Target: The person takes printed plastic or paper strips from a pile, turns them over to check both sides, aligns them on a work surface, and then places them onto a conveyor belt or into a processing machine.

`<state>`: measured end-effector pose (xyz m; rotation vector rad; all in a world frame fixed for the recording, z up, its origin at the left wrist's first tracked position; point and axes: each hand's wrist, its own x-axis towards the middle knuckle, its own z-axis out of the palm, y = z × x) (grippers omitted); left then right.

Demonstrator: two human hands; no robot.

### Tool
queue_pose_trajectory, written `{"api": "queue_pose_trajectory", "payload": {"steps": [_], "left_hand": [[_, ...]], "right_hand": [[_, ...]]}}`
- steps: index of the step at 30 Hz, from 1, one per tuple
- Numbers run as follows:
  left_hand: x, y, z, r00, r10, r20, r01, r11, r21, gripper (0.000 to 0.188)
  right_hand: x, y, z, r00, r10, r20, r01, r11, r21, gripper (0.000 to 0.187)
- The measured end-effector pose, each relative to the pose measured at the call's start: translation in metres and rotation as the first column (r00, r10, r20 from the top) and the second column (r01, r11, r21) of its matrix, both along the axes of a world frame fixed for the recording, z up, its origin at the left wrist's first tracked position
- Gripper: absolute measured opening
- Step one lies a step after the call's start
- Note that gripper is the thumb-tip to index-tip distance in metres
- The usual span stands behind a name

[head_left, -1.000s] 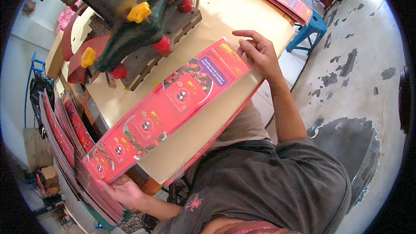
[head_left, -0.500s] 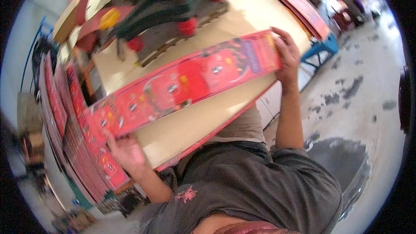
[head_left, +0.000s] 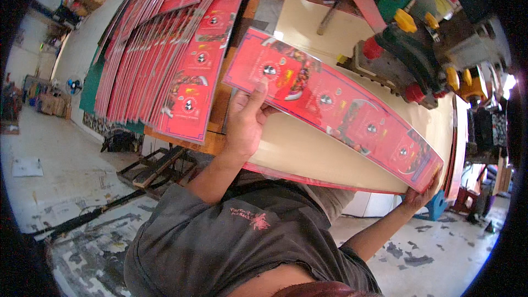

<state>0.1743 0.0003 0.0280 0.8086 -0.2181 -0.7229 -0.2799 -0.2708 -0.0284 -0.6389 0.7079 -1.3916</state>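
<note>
Stretching before me, the cream-topped table (head_left: 308, 143) has a fanned stack of red strips (head_left: 143, 66) at its left end. Over the tabletop slants one long red printed strip (head_left: 335, 104); my left hand (head_left: 246, 126) pinches its lower edge near the left end, thumb on top, and my right hand (head_left: 421, 193) curls closed on its right end.

A long, glossy red printed strip (head_left: 336, 104) is held faceup. It is slanted from far left to near right.
</note>
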Motion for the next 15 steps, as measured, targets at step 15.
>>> {"api": "queue_pose_trajectory", "payload": {"steps": [15], "left_hand": [[0.001,0.006,-0.011,0.996,-0.044,0.081,0.044,0.999,0.0,0.036]], "right_hand": [[0.0,-0.006,-0.005,0.968,-0.15,-0.203,0.122,0.982,-0.144,0.062]]}}
